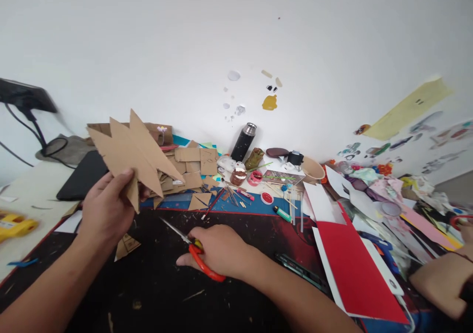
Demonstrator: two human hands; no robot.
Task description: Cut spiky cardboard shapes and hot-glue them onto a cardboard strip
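Note:
My left hand (111,200) grips a brown piece of cardboard (131,150) cut into zigzag points at both ends, raised above the dark mat. The thumb presses on its near face, and the other fingers are mostly behind it. Low over the mat, my right hand (218,249) is closed around scissors (201,254) with orange-red handles. Their blades point up and to the left, beneath the cardboard and apart from it. A small cardboard scrap (127,246) lies on the mat below my left hand.
Cardboard scraps (192,180), a black thermos (244,141) and paint jars (238,175) crowd the back by the wall. Red paper (358,264) and a box cutter (301,271) lie right. A yellow tool (16,226) sits left. Another person's arm (443,274) reaches in at far right.

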